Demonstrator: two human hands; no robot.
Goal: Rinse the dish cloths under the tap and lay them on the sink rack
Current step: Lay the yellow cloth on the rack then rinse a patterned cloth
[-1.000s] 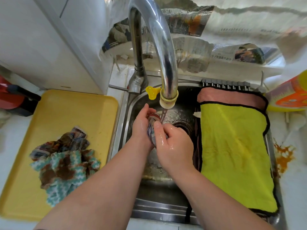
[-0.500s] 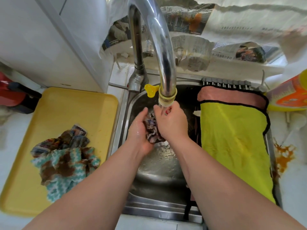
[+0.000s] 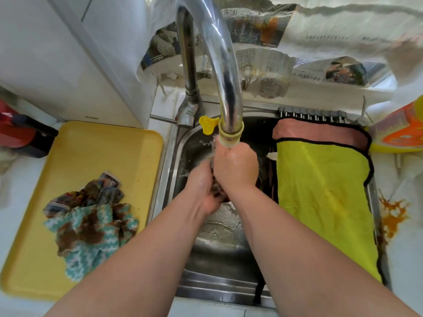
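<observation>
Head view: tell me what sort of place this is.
Probably a home kitchen: a steel sink with a curved tap, a dish cloth held under it, and a yellow cloth laid on the sink rack.

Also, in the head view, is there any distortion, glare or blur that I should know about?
Head view: wide-angle distortion bows the edges of the yellow tray; daylight glares on the chrome tap and washes out the newspaper at top right; the splashing water by the right hand is blurred.
</observation>
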